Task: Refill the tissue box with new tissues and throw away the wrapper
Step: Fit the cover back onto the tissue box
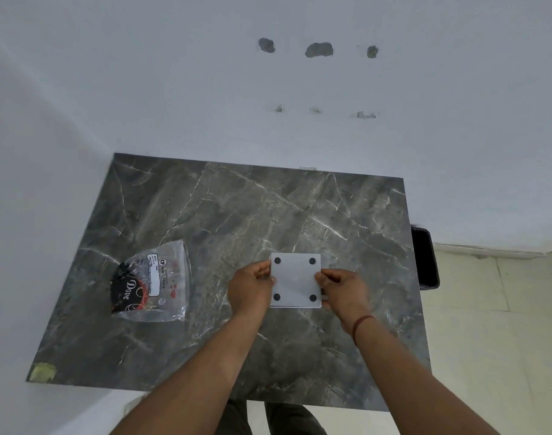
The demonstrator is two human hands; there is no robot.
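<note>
A white square tissue box [295,279] lies upside down on the dark marble table [224,215], its underside with black round feet at the corners facing up. My left hand [251,285] grips its left edge and my right hand [342,288] grips its right edge. To the left on the table lies a clear plastic wrapper [152,282] with red, black and white print; it looks crumpled, and I cannot tell whether tissues are inside it.
A black bin [425,257] stands on the tiled floor just past the table's right edge. White walls close in behind and to the left. A patch of tape [42,372] marks the table's near left corner.
</note>
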